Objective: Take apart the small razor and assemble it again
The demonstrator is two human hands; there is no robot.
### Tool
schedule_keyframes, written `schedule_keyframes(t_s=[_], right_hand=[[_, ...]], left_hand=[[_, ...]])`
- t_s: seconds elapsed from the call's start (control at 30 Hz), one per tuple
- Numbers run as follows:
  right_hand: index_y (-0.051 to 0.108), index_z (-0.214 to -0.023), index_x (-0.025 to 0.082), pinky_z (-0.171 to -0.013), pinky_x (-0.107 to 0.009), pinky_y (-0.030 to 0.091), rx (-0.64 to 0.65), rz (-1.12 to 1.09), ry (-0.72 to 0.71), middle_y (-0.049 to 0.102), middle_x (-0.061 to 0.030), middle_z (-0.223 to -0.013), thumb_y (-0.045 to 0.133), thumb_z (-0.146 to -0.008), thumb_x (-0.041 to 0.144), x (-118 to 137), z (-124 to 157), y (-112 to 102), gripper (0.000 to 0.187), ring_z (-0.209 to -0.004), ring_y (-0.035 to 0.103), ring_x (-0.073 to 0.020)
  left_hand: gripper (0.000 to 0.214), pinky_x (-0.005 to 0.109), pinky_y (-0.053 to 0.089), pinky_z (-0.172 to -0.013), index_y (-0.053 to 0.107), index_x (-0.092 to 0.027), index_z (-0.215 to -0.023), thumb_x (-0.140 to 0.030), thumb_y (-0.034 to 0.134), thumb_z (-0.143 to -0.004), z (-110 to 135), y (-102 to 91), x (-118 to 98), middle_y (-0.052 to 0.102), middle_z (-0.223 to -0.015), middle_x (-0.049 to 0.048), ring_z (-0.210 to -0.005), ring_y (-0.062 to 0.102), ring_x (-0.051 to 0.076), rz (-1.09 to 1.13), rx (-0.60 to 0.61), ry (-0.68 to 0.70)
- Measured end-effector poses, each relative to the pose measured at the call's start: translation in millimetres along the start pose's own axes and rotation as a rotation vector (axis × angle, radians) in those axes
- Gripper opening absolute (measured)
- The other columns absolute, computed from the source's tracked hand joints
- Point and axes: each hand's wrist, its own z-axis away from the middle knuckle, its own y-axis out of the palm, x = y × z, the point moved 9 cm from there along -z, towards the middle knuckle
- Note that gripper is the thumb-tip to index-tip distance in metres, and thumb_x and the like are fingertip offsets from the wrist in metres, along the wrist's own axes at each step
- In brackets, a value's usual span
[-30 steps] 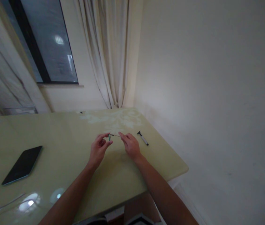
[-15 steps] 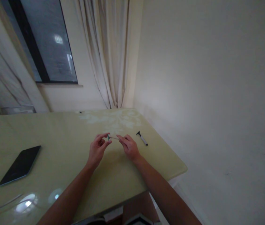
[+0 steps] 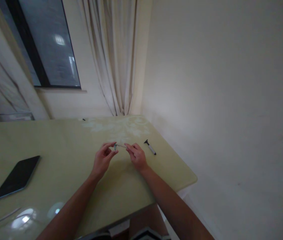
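My left hand (image 3: 102, 159) hovers over the pale green table (image 3: 63, 166), thumb and forefinger pinched on a small green cap-like piece (image 3: 115, 146). My right hand (image 3: 136, 156) is just to its right, fingers pinched on a thin light stick-like piece (image 3: 121, 145) whose tip meets the green piece. Both hands are closed and nearly touch each other. A black-and-white razor (image 3: 150, 147) lies on the table a little right of my right hand.
A dark phone (image 3: 17, 176) lies flat at the table's left. The table's right corner (image 3: 191, 176) stands close to the white wall. A window (image 3: 43, 43) and curtains (image 3: 116, 56) are behind the table. Glare spots show at the near left edge.
The thin piece in my right hand has moved left until it meets the green piece in my left hand. The view has drifted slightly, shifting the phone leftward.
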Motion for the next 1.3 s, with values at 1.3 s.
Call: schedule_keyframes(t_s=[1.3], right_hand=[[0.070, -0.136, 0.024, -0.080, -0.027, 0.049, 0.039, 0.047, -0.028, 0.060, -0.0047, -0.086, 0.054, -0.107, 0.033, 0, 0, 17, 0.035, -0.083, 0.056, -0.0173]], left_hand=[[0.044, 0.023, 0.038, -0.053, 0.076, -0.020, -0.110, -0.048, 0.080, -0.077, -3, -7.4, 5, 0.060, -0.096, 0.0010, -0.059, 0.044, 0.008, -0.050, -0.002, -0.030]])
